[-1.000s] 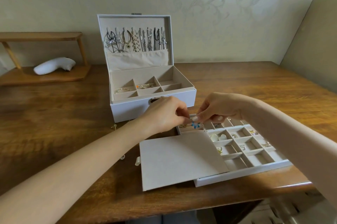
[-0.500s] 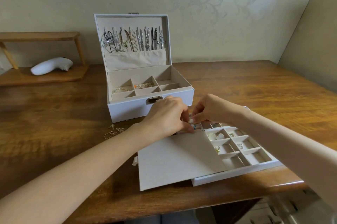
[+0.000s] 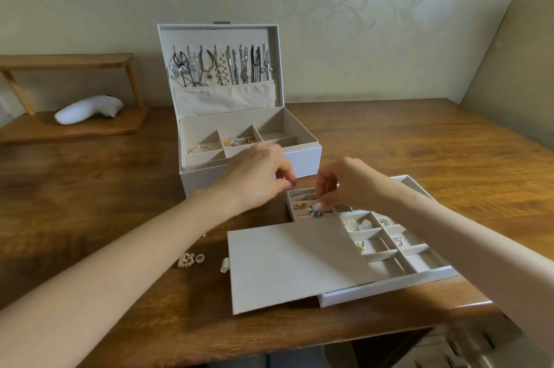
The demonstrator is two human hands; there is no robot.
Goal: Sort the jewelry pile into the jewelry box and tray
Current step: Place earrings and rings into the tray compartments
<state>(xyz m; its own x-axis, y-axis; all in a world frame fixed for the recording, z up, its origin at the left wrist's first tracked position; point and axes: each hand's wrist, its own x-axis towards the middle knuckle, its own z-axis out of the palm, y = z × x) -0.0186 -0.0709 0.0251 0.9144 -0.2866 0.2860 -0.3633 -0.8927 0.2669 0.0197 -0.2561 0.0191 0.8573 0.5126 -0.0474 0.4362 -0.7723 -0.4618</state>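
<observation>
Head view: the right hand (image 3: 344,184) pinches a blue piece (image 3: 316,212) in its fingertips, at the ring slots in the tray's (image 3: 389,289) far left corner. The left hand (image 3: 257,177) hovers just beside it with its fingers curled; I cannot tell whether it holds anything. The open jewelry box (image 3: 305,157) stands behind. Loose jewelry (image 3: 187,259) lies on the table (image 3: 419,142).

wooden table (image 3: 419,142) across lower view. white jewelry box (image 3: 302,162) at 12 o'clock of centre, lid upright, necklaces (image 3: 223,69) hung inside lid, bracelets (image 3: 239,140) in two front compartments. divided tray (image 3: 389,288) at 4 o'clock, flat grey panel (image 3: 293,262) lying over its 9 o'clock half. right hand (image 3: 344,184) over tray's 11 o'clock corner, fingertips pinching blue piece (image 3: 315,213) at ring rolls. left hand (image 3: 257,178) at its 9 o'clock, fingers curled, apart from it. small pearl-gold pieces (image 3: 189,259) on table at 8 o'clock.
</observation>
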